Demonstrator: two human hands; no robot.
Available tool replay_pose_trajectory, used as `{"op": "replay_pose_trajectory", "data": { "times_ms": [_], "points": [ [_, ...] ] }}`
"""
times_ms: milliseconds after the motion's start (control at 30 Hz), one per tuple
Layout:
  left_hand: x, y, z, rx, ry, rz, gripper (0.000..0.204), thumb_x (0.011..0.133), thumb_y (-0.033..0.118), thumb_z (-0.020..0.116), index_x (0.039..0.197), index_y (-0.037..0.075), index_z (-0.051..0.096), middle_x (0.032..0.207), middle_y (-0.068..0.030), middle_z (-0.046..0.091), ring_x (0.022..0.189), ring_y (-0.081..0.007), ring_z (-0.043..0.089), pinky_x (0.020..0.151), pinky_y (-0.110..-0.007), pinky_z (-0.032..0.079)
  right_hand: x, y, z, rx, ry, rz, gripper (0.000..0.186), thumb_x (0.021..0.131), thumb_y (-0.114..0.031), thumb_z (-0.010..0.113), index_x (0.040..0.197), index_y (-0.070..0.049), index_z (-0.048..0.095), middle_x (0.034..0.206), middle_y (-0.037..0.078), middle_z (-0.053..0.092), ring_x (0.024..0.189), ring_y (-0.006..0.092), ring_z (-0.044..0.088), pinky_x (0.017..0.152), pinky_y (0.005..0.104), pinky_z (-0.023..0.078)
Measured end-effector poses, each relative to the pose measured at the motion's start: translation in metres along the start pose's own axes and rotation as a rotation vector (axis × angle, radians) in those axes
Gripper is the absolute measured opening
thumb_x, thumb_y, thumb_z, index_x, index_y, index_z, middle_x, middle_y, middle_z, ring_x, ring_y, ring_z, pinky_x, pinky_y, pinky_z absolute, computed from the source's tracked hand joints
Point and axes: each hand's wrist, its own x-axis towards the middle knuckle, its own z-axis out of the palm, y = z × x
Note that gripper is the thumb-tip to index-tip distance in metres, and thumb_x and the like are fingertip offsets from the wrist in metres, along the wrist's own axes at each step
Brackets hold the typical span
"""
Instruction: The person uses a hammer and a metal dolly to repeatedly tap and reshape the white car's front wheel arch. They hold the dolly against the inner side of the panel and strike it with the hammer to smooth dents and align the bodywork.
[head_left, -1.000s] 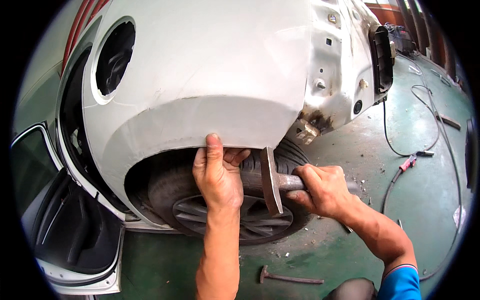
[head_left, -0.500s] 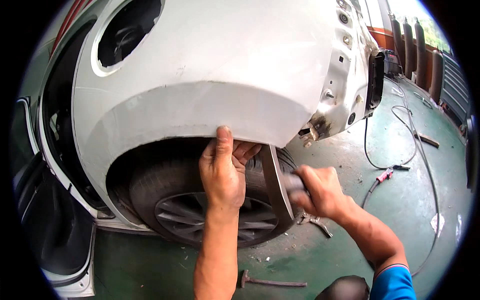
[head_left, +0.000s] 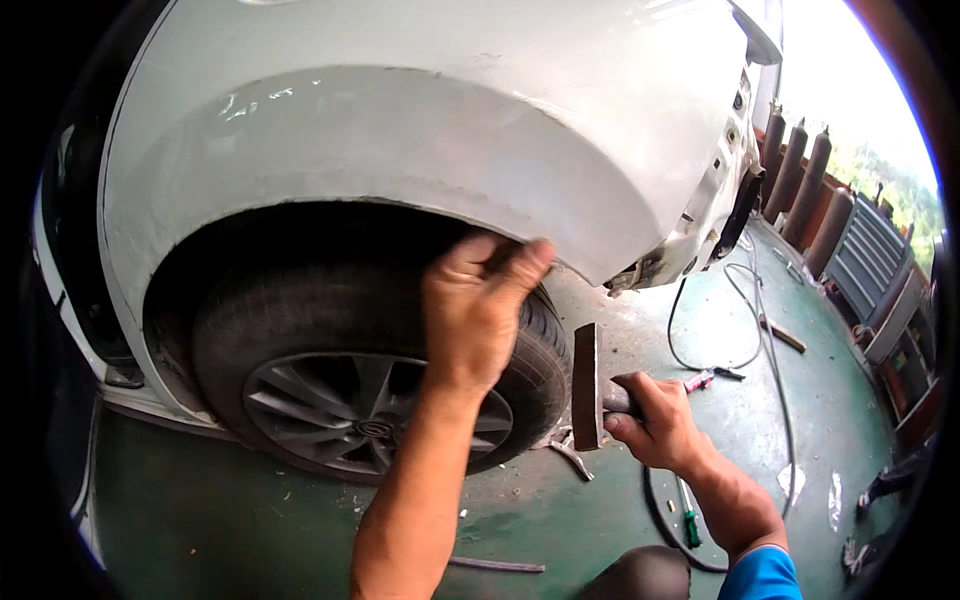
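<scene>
My left hand grips the lip of the white car's wheel arch, thumb outside and fingers curled under it, partly hidden and a little blurred. Below it is the black tyre with a silver spoked rim. My right hand holds the short grip of a hammer-like tool with a long, flat dark metal head, held upright to the right of the tyre, apart from the arch. At the car's right end, bare body metal is exposed.
On the green floor lie hoses, pliers, a green screwdriver and a rod. Gas cylinders and a grey tool cabinet stand back right. Another person's leg seems to show at the far right.
The view has shifted, bringing more cylinders and cabinet in. My left hand has tilted and slid right along the arch. The tool's head has moved down and away from the lip.
</scene>
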Motion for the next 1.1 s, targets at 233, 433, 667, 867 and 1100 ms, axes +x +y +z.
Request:
{"op": "replay_pose_trajectory", "data": {
  "times_ms": [233, 433, 667, 867, 1100],
  "points": [
    [-0.001, -0.018, -0.002, -0.089, -0.095, -0.040, 0.019, 0.094, 0.015, 0.071, 0.104, -0.001, 0.072, 0.096, -0.0034, 0.071, 0.091, -0.0116, 0.064, 0.086, -0.029, 0.054, 0.005, -0.020, -0.017, -0.084, -0.058, 0.054, 0.037, 0.084, -0.022, 0.078, 0.104, 0.002, 0.058, 0.071, 0.016, 0.064, 0.058, 0.0325, 0.065, 0.053, 0.0388, 0.050],
    [-0.001, -0.018, -0.013, -0.253, -0.167, -0.061, 0.028, 0.100, 0.024, 0.062, 0.111, -0.001, 0.069, 0.104, -0.0075, 0.071, 0.097, -0.0179, 0.069, 0.087, -0.035, 0.057, 0.027, -0.037, -0.036, -0.178, -0.120, 0.039, 0.035, 0.082, -0.022, 0.080, 0.101, -0.001, 0.060, 0.067, 0.013, 0.062, 0.055, 0.0281, 0.064, 0.052, 0.0366, 0.049],
    [0.013, 0.013, -0.027, -0.468, -0.016, -0.033, 0.025, 0.099, 0.019, 0.060, 0.114, 0.000, 0.065, 0.104, -0.0109, 0.070, 0.094, -0.0221, 0.069, 0.087, -0.038, 0.057, 0.057, -0.061, -0.044, -0.320, -0.202, 0.016, 0.035, 0.087, -0.027, 0.077, 0.103, -0.002, 0.058, 0.066, 0.012, 0.062, 0.054, 0.0303, 0.063, 0.051, 0.0388, 0.048],
    [0.023, 0.039, -0.051, -0.244, -0.002, 0.107, 0.027, 0.098, 0.025, 0.062, 0.107, 0.000, 0.067, 0.099, -0.0105, 0.071, 0.092, -0.0197, 0.070, 0.086, -0.036, 0.056, 0.078, -0.075, -0.025, -0.411, -0.254, 0.011, 0.029, 0.090, -0.022, 0.071, 0.107, -0.004, 0.055, 0.072, 0.011, 0.064, 0.058, 0.0317, 0.065, 0.050, 0.0424, 0.050],
    [0.023, 0.043, -0.056, -0.184, -0.059, 0.137, 0.026, 0.100, 0.022, 0.060, 0.109, -0.002, 0.067, 0.101, -0.0114, 0.071, 0.091, -0.0203, 0.070, 0.086, -0.036, 0.057, 0.079, -0.088, -0.021, -0.448, -0.366, -0.141, 0.039, 0.093, -0.021, 0.069, 0.124, -0.005, 0.052, 0.074, 0.006, 0.060, 0.054, 0.0229, 0.062, 0.041, 0.0360, 0.045]
  ]
}}
